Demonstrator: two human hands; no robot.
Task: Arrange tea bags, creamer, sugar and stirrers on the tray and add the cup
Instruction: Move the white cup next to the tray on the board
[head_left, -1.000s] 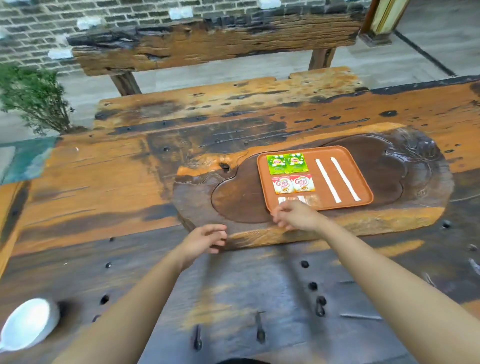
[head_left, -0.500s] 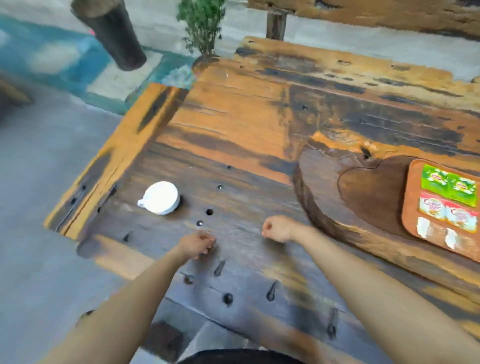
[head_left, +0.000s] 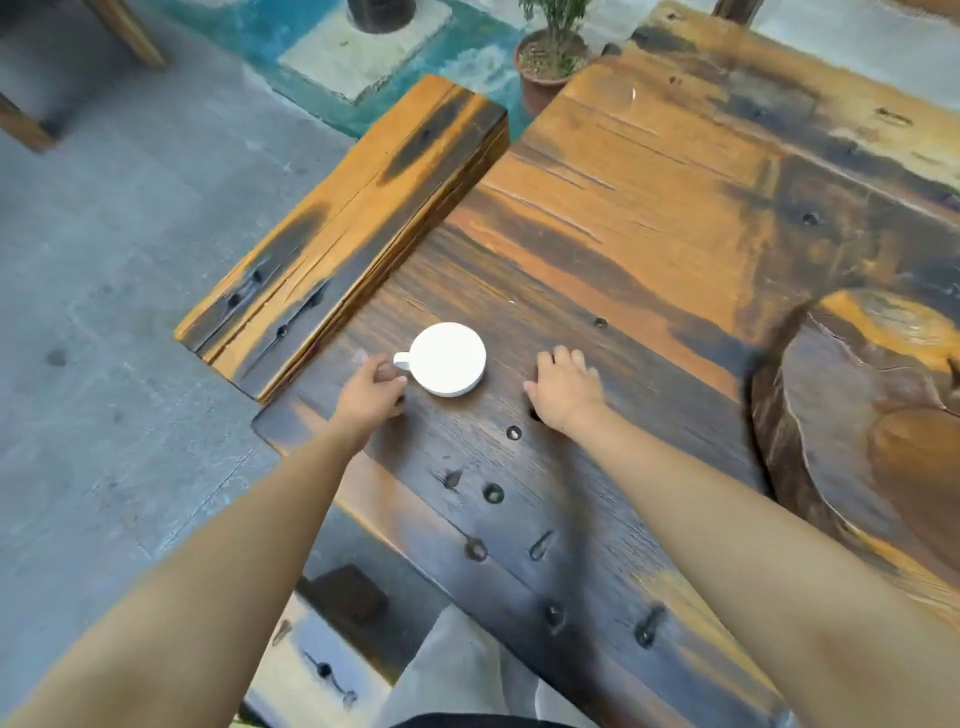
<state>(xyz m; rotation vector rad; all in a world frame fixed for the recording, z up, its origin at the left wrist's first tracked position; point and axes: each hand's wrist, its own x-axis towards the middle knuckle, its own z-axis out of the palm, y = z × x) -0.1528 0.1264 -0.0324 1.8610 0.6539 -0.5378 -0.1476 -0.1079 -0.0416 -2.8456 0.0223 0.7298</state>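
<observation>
A white cup stands on the dark wooden table near its left end, with its small handle pointing left. My left hand is just left of the cup, thumb and fingertips right at the handle but not closed around it. My right hand lies a little to the right of the cup, palm down on the wood with fingers spread, holding nothing. The tray and its tea bags, creamer, sugar and stirrers are out of view.
A raised carved wooden slab occupies the table's right side. A wooden bench runs along the table's left end, close behind the cup. A potted plant stands on the floor beyond. The table's near edge falls away below my arms.
My view swung left from the tray to the cup. Both hands left the tray's edge and moved to the table's left end, the left one reaching the cup's handle.
</observation>
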